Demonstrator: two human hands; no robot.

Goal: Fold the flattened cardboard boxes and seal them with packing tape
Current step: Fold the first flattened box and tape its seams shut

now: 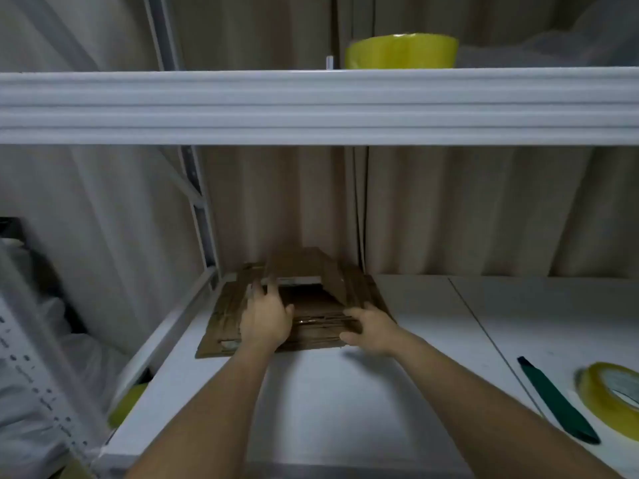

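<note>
The shelf beam [311, 105] crosses the whole view above the stack and serves as the upper level of the rack; a yellow tape roll [401, 51] is stored on it, well above and slightly right of the stack, out of the working area.

The white worktop [328, 409] carries the working materials. The stack of flattened cardboard boxes [297, 305] lies at its far left corner, against the curtain, apparently parked there so that the near surface remains available for folding.

Both forearms reach forward to the stack. The left hand [264, 319] lies on top of the stack's left half, fingers extended over the upper sheets and thumb toward the middle; it appears to press or steady the pile. The right hand [370, 328] is at the stack's near right edge, fingers curled at the edge of the upper sheets as if to separate one; blur prevents confirming a firm grip. One top sheet stands partly raised at the stack's far side.

A second tape roll [612, 399] and a dark green tool [556, 402] lie well right of the stack, presumably staged for sealing.

Judgement: box retrieval in hand; folding not yet begun.
</note>
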